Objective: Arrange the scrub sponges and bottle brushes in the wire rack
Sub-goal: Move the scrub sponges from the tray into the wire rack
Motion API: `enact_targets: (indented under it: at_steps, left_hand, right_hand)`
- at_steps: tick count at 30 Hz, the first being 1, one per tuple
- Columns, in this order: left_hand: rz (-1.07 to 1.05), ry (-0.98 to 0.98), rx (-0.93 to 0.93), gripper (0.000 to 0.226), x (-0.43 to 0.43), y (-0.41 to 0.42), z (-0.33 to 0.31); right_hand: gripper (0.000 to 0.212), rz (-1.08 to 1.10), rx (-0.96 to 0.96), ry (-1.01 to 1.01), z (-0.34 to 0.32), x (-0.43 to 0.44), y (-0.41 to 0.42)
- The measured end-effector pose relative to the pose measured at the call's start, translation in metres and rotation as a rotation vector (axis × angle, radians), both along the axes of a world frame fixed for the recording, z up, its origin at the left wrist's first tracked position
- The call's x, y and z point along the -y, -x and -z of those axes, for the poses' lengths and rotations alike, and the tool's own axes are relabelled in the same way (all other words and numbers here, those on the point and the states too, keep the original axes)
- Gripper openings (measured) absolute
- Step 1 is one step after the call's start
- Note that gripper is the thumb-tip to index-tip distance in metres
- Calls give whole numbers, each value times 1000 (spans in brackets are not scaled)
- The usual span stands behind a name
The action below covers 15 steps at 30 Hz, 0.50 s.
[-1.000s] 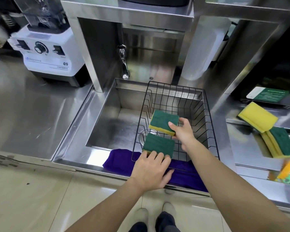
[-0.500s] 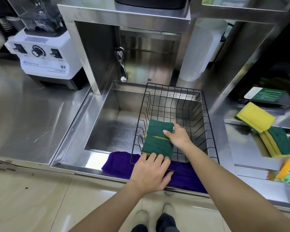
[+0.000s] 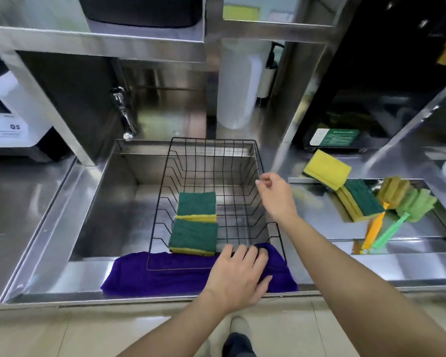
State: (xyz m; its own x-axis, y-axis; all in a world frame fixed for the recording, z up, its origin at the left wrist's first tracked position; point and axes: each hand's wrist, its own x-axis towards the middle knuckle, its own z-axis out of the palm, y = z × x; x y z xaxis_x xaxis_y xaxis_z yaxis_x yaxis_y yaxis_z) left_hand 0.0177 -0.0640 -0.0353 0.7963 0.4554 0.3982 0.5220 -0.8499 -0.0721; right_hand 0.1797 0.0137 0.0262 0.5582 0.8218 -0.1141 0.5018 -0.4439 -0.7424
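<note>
At the front rim of the rack (image 3: 216, 161), over the purple cloth (image 3: 144, 276), our left hand (image 3: 238, 275) lies flat with fingers (image 3: 242, 253) spread, gripping nothing we can see, only steadying the wire. Just behind it two sponges (image 3: 195, 222) sit in the rack's left half, green side up, one overlapping the other; their long sides run left to right, and together they make a column pointing away from us. Above the rack's right edge our right hand (image 3: 276, 197) hovers empty, fingers loosely curled, thumb and forefinger near each other.

We judge the step in hand to be fetching the next sponge. To do it well we should keep the left hand on the rim so the rack does not slide on the cloth, and take one sponge at a time by its edges.

On the tabletop to the right, well apart from the rack, a yellow sponge (image 3: 327, 167) leans on a stack (image 3: 361, 202) whose long axis slants toward us and right. Beyond it two brushes (image 3: 407, 197) lie together, heads away from us and right, handles (image 3: 379, 233) pointing toward us and left.
</note>
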Motion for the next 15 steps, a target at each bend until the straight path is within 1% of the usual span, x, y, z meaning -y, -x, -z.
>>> enact_targets:
  at_steps: [2,4,6,8,11,13,15]
  left_hand:
    - [2,2,-3,45,3,-9,2]
    - [-17,2,-9,43,4,-14,4]
    - [-35,-4,-3,42,5,-15,6]
    - [-40,-10,-3,40,5,-16,5]
    - [-36,-10,-13,38,5,-16,6]
    - [-34,-4,-13,37,5,-16,6]
    - [-31,-2,-18,36,5,-15,7]
  right_hand:
    - [28,119,57,-19,2,7,-28]
    - [28,216,196,-33,3,17,-55]
    - [31,297,367,22,4,27,-83]
    - [38,388,457,104,8,38,-109]
    - [56,489,430,233,19,53,-139]
    - [71,484,373,313,27,64,-153]
    - [78,455,339,409,34,75,-163]
